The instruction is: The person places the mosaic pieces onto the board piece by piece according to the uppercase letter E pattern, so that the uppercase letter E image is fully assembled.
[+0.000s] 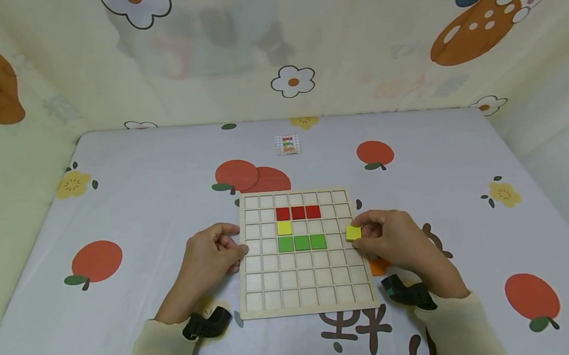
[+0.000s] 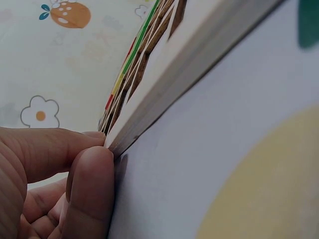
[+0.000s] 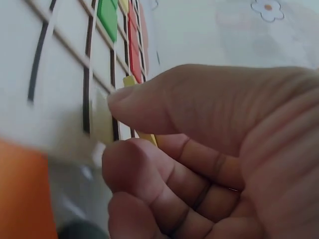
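A pale wooden grid board (image 1: 272, 281) lies on the table between both hands. In its second row from the back sit three red tiles (image 1: 298, 213). One yellow tile (image 1: 284, 228) is just in front of the leftmost red one, and three green tiles (image 1: 302, 243) fill the row nearer me. My left hand (image 1: 207, 256) has thumb and index fingertip at the board's left edge, other fingers curled under. Over the right edge, my right hand (image 1: 394, 238) pinches a second yellow tile (image 1: 353, 233) between thumb and fingers; in the right wrist view the fingers partly hide it.
Something orange (image 1: 379, 266) lies beside the board's right edge, partly under my right hand. Behind the board is a small card (image 1: 288, 144) with a coloured grid pattern. The tablecloth (image 1: 141, 211) has printed fruit, and a patterned curtain (image 1: 354, 44) hangs at the back.
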Demonstrator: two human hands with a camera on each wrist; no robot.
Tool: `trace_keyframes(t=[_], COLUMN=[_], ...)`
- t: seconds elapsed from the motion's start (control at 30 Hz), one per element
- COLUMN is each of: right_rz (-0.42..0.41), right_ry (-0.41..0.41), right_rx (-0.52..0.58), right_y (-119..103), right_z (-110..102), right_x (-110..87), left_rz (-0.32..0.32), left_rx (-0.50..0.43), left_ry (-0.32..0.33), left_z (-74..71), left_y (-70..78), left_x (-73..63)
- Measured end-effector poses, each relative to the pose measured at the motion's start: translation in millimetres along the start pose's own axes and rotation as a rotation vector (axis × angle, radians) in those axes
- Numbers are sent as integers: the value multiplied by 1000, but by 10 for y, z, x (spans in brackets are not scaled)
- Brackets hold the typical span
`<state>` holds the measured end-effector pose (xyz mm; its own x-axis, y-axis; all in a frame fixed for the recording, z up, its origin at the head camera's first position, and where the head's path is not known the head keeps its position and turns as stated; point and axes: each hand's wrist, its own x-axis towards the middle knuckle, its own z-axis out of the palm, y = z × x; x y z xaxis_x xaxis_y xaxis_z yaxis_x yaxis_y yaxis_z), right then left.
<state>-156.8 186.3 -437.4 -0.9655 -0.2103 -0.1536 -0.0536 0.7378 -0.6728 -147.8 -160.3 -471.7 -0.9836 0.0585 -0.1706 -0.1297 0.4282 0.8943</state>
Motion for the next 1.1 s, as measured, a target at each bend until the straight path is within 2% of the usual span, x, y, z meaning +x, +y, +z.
trace_keyframes(t=[0.47, 0.7, 0.83, 1.1], right_rz=[-122, -127, -158, -209], right_ry=[-68, -107, -130, -127], right_rx=[65, 43, 46, 49], right_y=[-231, -343, -420, -520], right_z=[234, 405, 480, 579], right_x=[-3, 9, 18, 32], left_rz=[5, -6, -5, -12], left_rx=[1, -22, -22, -19], left_ry=[5, -3, 0, -1], left_z=[6, 4, 0, 0], left_y=[-2, 2, 5, 0], left_x=[8, 6, 6, 8])
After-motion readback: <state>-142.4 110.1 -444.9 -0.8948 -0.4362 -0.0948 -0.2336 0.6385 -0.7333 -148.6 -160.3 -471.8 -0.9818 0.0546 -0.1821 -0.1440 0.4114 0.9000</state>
